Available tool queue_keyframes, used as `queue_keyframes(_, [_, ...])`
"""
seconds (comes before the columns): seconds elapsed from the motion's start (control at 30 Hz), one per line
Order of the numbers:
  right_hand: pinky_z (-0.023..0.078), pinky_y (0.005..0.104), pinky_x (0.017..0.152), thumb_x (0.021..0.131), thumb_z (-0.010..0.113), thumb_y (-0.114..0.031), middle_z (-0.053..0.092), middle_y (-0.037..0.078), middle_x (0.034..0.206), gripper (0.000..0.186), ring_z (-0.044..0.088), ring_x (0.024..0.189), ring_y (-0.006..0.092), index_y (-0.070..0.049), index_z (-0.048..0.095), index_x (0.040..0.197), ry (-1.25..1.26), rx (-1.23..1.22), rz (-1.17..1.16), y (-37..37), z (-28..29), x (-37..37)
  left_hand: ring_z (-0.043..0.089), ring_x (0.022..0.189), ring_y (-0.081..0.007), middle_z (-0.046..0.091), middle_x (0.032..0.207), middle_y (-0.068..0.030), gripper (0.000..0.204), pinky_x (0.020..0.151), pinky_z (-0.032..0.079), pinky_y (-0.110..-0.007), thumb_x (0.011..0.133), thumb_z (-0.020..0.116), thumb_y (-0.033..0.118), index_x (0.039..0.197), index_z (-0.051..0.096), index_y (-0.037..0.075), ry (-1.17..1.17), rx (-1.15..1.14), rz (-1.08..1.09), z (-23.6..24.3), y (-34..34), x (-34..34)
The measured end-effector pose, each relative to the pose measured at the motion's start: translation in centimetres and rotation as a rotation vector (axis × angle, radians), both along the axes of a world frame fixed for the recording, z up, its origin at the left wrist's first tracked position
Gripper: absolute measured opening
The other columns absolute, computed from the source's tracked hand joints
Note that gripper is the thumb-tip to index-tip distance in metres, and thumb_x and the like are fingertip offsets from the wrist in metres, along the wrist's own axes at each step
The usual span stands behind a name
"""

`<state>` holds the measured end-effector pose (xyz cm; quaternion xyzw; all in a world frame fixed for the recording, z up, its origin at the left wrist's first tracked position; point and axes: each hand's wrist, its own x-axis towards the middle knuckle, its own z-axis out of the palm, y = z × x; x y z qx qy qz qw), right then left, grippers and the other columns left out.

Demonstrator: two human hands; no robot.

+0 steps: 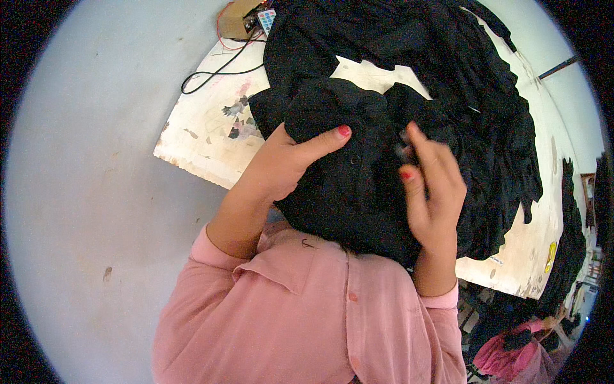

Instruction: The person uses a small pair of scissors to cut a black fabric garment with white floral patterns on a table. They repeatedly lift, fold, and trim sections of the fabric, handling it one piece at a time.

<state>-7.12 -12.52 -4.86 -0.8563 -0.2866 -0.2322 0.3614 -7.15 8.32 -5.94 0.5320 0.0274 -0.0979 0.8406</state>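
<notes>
A black cloth garment (345,205) with a small round button (354,160) on its front lies across my lap and the table's edge. My left hand (288,160) is closed on its left side, thumb on top and the other fingers hidden beneath the cloth. Over the right part of the garment, my right hand (435,182) is raised with thumb and fingers curled. A small dark, shiny object (404,146) shows at its fingertips, too blurred to name.
A large heap of black garments (499,147) covers much of the pale, stained table (204,128). At the far left are a brown box (240,18), a white remote control (266,21) and a looped black cable (204,80). Another person in pink (508,352) is at the lower right.
</notes>
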Motion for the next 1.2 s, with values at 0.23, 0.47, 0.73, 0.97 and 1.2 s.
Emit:
queue_keyframes(0.23, [0.044,0.0303,0.052,0.073,0.072,-0.013,0.063,0.007,0.087,0.042,0.055,0.06,0.0199,-0.008,0.064,0.114,-0.182,-0.171,0.047,0.6,-0.1,-1.5,0.06,0.095,-0.015,0.065,0.106,-0.0058,0.034,0.085,0.047,-0.03,0.085,0.068,0.018,0.113,0.061,0.001,-0.056,0.057,-0.025,0.3,-0.5,0.1])
queue_keyframes(0.47, [0.043,0.0296,0.051,0.072,0.072,-0.014,0.063,0.004,0.087,0.039,0.055,0.06,0.0182,-0.01,0.065,0.111,-0.193,-0.223,0.019,1.2,0.3,-1.6,0.06,0.093,-0.0144,0.066,0.104,-0.0054,0.032,0.083,0.048,-0.029,0.085,0.068,0.018,0.111,0.062,0.001,-0.123,0.12,-0.019,0.4,-0.5,-0.1])
queue_keyframes(0.73, [0.045,0.029,0.053,0.073,0.07,-0.009,0.064,0.006,0.089,0.036,0.058,0.064,0.0191,-0.009,0.065,0.109,-0.18,-0.214,0.045,1.2,0.4,-1.4,0.06,0.094,-0.0143,0.066,0.105,-0.0057,0.032,0.083,0.048,-0.029,0.086,0.067,0.019,0.111,0.062,0.0,-0.081,0.055,-0.044,0.2,-0.5,-0.1])
queue_keyframes(0.97, [0.047,0.0239,0.068,0.079,0.072,-0.011,0.066,0.007,0.086,0.025,0.061,0.075,0.0107,-0.003,0.063,0.101,0.382,0.376,0.045,2.6,-3.1,-0.2,0.061,0.093,-0.0165,0.066,0.102,-0.0095,0.034,0.082,0.047,-0.029,0.084,0.069,0.024,0.108,0.062,0.001,-0.209,0.29,0.05,-0.2,-0.7,0.3])
queue_keyframes(1.2, [0.035,0.0193,0.059,0.085,0.068,-0.022,0.055,-0.007,0.074,0.017,0.046,0.066,0.0026,-0.008,0.063,0.092,0.821,0.823,-0.038,0.9,-1.1,0.4,0.048,0.055,-0.0139,0.055,0.06,-0.0041,0.048,0.052,0.042,-0.029,0.083,0.066,0.047,0.073,0.058,0.001,-0.068,1.203,0.203,-2.4,5.9,-1.7])
